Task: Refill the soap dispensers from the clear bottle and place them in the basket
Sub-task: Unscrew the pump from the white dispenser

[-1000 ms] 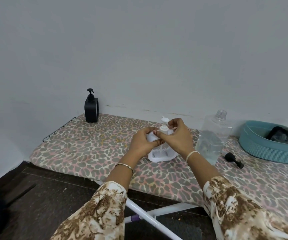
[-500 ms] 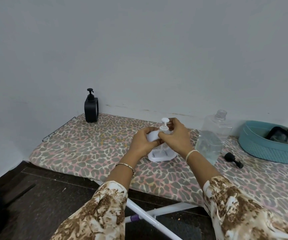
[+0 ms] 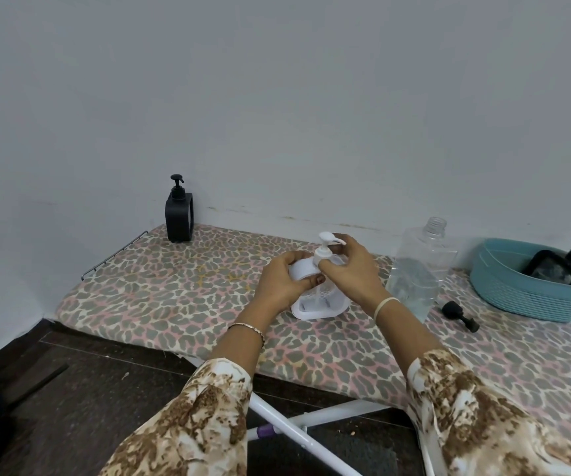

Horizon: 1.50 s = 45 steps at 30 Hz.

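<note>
Head view: just left of the clear bottle (image 3: pixel 414 269), left hand (image 3: pixel 279 283) grips the white dispenser (image 3: pixel 315 305), right hand (image 3: pixel 349 269) pinches its pump collar; right of the bottle a black dispenser (image 3: pixel 566 266) lies in the basket (image 3: pixel 518 297); a second black dispenser (image 3: pixel 178 214) stands far left, not yet basketed

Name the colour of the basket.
The basket is teal; the head view shows it best.

Both arms wore loose printed sleeves, cream with mottled brown blotches. The left sleeve (image 3: pixel 188 424) and right sleeve (image 3: pixel 483 424) had wide cuffs and stopped short of the wrists, forearms uncovered. A thin gold-tone bangle (image 3: pixel 248 328) sat on the left wrist, finer detail too small to tell. A plain pale band (image 3: pixel 385 304) circled the right wrist. Left hand (image 3: pixel 279 283) and right hand (image 3: pixel 353 273) were bare.
</note>
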Each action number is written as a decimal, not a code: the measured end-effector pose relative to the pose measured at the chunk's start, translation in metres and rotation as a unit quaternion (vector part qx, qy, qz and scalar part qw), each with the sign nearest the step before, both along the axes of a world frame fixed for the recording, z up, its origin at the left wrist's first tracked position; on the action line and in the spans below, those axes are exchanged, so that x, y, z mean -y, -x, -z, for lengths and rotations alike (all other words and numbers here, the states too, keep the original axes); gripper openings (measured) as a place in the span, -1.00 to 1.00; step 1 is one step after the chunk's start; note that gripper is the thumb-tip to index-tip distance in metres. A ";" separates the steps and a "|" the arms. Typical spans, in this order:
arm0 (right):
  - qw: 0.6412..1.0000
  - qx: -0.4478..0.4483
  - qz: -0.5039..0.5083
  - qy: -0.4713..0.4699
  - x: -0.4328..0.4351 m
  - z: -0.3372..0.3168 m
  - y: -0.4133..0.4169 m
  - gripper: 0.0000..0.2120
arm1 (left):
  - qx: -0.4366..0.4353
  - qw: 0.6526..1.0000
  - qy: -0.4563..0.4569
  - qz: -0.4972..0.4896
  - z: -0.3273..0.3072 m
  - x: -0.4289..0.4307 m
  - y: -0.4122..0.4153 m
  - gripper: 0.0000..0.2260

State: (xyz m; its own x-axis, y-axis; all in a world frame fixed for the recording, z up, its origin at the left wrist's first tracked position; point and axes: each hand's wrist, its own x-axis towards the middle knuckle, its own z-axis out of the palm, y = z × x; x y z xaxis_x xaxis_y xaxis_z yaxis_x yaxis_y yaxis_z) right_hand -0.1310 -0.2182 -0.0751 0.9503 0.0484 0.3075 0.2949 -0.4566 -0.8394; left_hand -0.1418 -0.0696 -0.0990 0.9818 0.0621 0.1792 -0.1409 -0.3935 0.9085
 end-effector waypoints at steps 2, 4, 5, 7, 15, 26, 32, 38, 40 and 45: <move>0.999 0.016 0.032 0.021 -0.002 0.003 -0.002 -0.56 | 0.001 1.000 0.004 0.001 -0.001 0.000 0.001 -0.49; 0.994 0.021 0.091 0.056 -0.005 0.004 -0.002 -0.52 | 0.003 1.000 0.007 0.000 -0.002 0.001 0.001 -0.53; 0.992 0.016 0.109 0.065 -0.007 0.004 -0.002 -0.55 | 0.003 1.000 0.008 -0.001 -0.003 0.001 0.002 -0.53; 0.994 0.003 0.097 0.049 -0.009 0.002 0.000 -0.64 | 0.000 1.000 0.008 -0.004 -0.003 0.001 0.002 -0.52; 0.996 0.003 0.058 0.065 -0.009 0.002 -0.004 -0.47 | -0.008 1.000 0.013 -0.012 -0.003 0.004 0.004 -0.55; 0.991 0.038 0.001 0.126 0.002 -0.022 0.005 -0.71 | -0.002 1.000 0.004 -0.024 -0.003 0.007 0.010 -0.49; 0.997 0.032 -0.006 0.069 0.016 -0.052 0.015 -0.74 | -0.005 0.999 -0.021 -0.037 -0.007 0.009 0.015 -0.46; 0.998 0.045 0.051 0.000 0.040 -0.074 0.031 -0.85 | -0.019 0.998 -0.029 -0.053 -0.009 0.013 0.017 -0.46; 0.996 0.052 0.069 -0.026 0.052 -0.076 0.037 -0.84 | -0.028 0.998 -0.020 -0.059 -0.011 0.015 0.019 -0.46; 0.988 0.053 0.111 -0.094 0.090 -0.072 0.058 -0.78 | -0.032 0.997 -0.018 -0.073 -0.011 0.020 0.025 -0.47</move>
